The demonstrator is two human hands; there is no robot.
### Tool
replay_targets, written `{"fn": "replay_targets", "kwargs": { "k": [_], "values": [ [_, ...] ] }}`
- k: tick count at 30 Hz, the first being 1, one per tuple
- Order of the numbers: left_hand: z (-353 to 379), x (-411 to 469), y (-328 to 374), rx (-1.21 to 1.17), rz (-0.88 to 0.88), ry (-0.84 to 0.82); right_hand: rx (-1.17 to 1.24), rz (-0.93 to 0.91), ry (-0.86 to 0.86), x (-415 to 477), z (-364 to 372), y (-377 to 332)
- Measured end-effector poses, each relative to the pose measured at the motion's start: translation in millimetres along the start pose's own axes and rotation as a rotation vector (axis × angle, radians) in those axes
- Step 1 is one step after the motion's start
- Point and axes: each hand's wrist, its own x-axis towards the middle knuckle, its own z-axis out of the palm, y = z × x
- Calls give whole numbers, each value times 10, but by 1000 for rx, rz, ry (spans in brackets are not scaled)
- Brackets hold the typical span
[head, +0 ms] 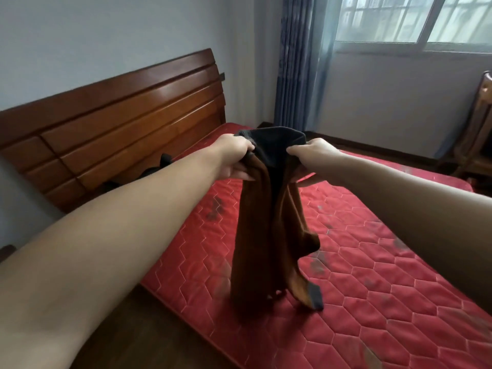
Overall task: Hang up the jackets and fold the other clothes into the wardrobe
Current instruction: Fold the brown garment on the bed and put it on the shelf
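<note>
While you hold the brown garment [269, 235] by its black waistband [274, 145] above the red mattress [372, 288], your left hand [234, 158] and right hand [314, 155] each pinch one side with curled fingers. Expect soft, light, limp fabric. Grip at the waistband corners, because the hanging legs likely sag and swing.

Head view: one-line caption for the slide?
The left hand and right hand grip a brown garment by its black waistband over a red quilted mattress.
</note>
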Motion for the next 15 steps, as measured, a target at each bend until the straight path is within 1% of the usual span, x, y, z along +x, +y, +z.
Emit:
{"fn": "replay_targets", "kwargs": {
  "k": [3, 5, 8, 10, 12, 14, 15],
  "values": [
    [49, -92, 124, -33, -26, -61, 1, -80, 6, -19, 49, -50],
    [107, -122, 154, -17, -7, -73, -10, -130, -11, -32, 94, -53],
    [217, -129, 150, 19, 44, 0, -133, -253, 17, -42, 177, -28],
    [267, -103, 115, 24, 69, 60, -209, -303, 47, -53, 196, -10],
    [297, -90, 73, 50, 83, 72, -218, -293, -7, -47, 183, 43],
    [328, -71, 19, 87, 87, 58, -160, -272, -114, -42, 173, 135],
    [341, -61, -5, 95, 88, 54, -151, -292, -144, -38, 176, 181]
  ]
}}
